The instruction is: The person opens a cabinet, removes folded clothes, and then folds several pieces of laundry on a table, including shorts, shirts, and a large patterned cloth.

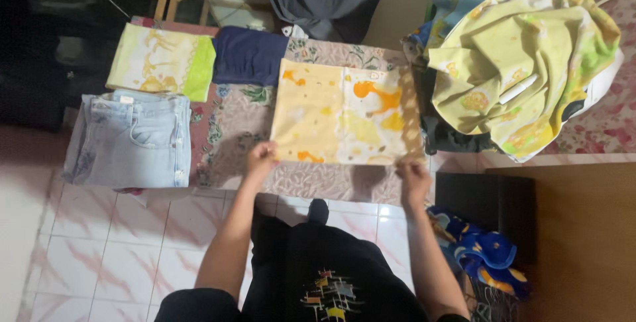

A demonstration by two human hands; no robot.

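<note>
Fingers (264,156) pinching yellow cloth (344,113), lying crosswise

A pale yellow cloth (344,113) with orange blotches is being held flat on the patterned mat, folded into a rectangle.

Home, laundry spot: tiled floor (119,256), mat (232,123) w/ folded jeans (129,140), clothes pile (523,57) beside.

Both hands, left hand (262,155) and right hand (412,171), pinch the near edge of a yellow-orange cloth (344,113). Folded jeans (129,140) lie to its left.
</note>
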